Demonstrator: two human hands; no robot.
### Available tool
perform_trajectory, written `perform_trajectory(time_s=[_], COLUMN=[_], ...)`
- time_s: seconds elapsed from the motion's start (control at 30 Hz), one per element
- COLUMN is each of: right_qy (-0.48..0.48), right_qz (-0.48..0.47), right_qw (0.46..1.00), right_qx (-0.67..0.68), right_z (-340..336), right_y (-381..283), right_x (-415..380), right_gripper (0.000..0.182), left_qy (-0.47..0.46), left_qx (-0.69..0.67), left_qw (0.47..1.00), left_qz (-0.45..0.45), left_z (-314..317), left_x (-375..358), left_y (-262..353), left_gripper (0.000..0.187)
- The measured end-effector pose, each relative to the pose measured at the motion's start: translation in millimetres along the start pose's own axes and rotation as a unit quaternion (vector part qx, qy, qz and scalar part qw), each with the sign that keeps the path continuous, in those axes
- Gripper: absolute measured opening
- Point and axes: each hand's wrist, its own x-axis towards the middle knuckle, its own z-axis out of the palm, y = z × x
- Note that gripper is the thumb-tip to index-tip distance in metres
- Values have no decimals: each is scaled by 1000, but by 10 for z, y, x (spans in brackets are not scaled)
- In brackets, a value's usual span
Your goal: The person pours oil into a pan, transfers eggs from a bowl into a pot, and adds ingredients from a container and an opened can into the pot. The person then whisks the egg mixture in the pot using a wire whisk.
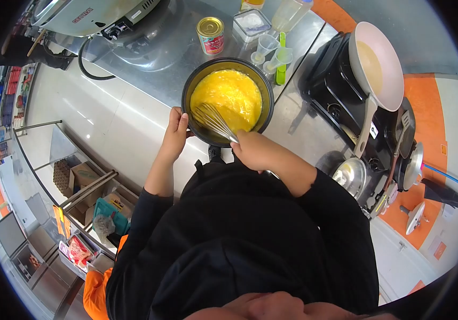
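A dark round pot point(268, 90) holds beaten yellow egg point(229, 88) with a frothy surface. It sits at the front edge of the steel counter. My left hand point(175, 128) grips the pot's rim on its left side, thumb on top. In my right hand point(251, 151) is a wire whisk point(215, 121), its loops dipped into the egg at the pot's near left part. Behind the pot stand a closed tin can point(210, 36) with a red label and a clear square container point(252, 24) of white powder.
Two small clear cups point(267, 45) and a green-handled utensil point(282, 58) lie right of the can. A pale pan point(394, 69) rests on the black stove point(336, 80) at right. A grey appliance point(87, 18) stands back left; shelves with boxes point(82, 176) are lower left.
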Motion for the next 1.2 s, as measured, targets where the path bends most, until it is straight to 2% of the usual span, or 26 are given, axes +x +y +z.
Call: perform_trajectory(time_s=[0.13, 0.2, 0.23, 0.3, 0.33, 0.37, 0.4, 0.43, 0.5, 0.53, 0.57, 0.6, 0.63, 0.7, 0.77, 0.8, 0.83, 0.9, 0.93, 0.97, 1.0, 1.03, 1.1, 1.17, 1.2], right_qy=[-73, 46, 41, 154, 153, 21, -112, -117, 149, 177, 178, 50, -80, -68, 122, 45, 39, 79, 178, 182, 55, -85, -82, 154, 86], right_qz=[-30, 42, 41, -94, -97, -40, 22, 24, -48, -103, -104, -30, 43, 78, -62, -80, -80, -59, -44, -42, 36, 118, 116, 3, -21], right_qw=[990, 996, 996, 968, 967, 989, 989, 987, 973, 956, 956, 984, 988, 988, 962, 964, 964, 976, 957, 957, 980, 978, 980, 951, 948], right_qx=[-118, -62, -69, -175, -181, -140, -98, -105, -170, -208, -210, -168, -124, -115, -237, -251, -249, -194, -225, -222, -188, -147, -138, -270, -307], right_z=[-363, -536, -455, -207, -329, -500, -596, -545, -294, -165, -237, -418, -550, -511, -230, -345, -409, -587, -461, -472, -577, -634, -725, -543, -564], right_y=[264, 125, 254, 593, 382, 133, -34, 25, 388, 396, 406, 133, -76, 2, 454, 399, 350, 245, 267, 256, 21, -150, -56, 506, 487], right_x=[-73, -294, -182, 163, 110, 21, -23, 68, 359, 357, 356, 204, 107, 148, 347, 309, 250, 253, 351, 312, 204, 66, 137, 371, 301], right_gripper=[34, 35, 35, 35, 35, 35, 35, 35, 35, 36, 36, 36, 37, 37, 37, 37, 37, 37, 38, 38, 38, 37, 39, 40, 41], left_qy=[8, 18, 18, 24, 24, 29, 27, 24, 24, 26, 27, 28, 32, 43, 33, 36, 36, 39, 39, 33, 33, 41, 47, 53, 56], left_qx=[-4, -7, -2, -2, 3, -2, 1, 3, -21, -31, -40, -44, -33, -31, -25, -23, -22, -27, -32, -29, -24, -26, -35, -2, 2], left_qw=[1000, 1000, 1000, 999, 999, 999, 999, 998, 998, 998, 997, 997, 997, 996, 996, 996, 995, 994, 994, 995, 994, 994, 993, 993, 991], left_qz=[13, 17, 19, 22, 29, 30, 41, 50, 54, 56, 57, 55, 66, 78, 77, 81, 87, 97, 93, 95, 104, 103, 102, 107, 121], left_z=[-6, 8, 13, 14, 6, -1, 4, 8, 31, 35, 30, 38, 46, 55, 46, 26, 42, 39, 47, 36, 13, 30, 60, 72, 43], left_x=[2, 16, 13, 8, 28, 48, 47, 38, 22, 46, 64, 47, 33, 17, 27, 71, 51, 80, 53, 82, 142, 105, 76, 42, 159], left_y=[-18, -28, -42, -95, -100, -106, -111, -123, -164, -173, -179, -175, -146, -121, -93, -82, -133, -191, -229, -219, -158, -149, -145, -140, -77], left_gripper=[14, 14, 14, 14, 15, 15, 15, 15, 15, 15, 15, 15, 15, 15, 15, 15, 15, 14, 14, 14, 14, 14, 15, 14, 14])
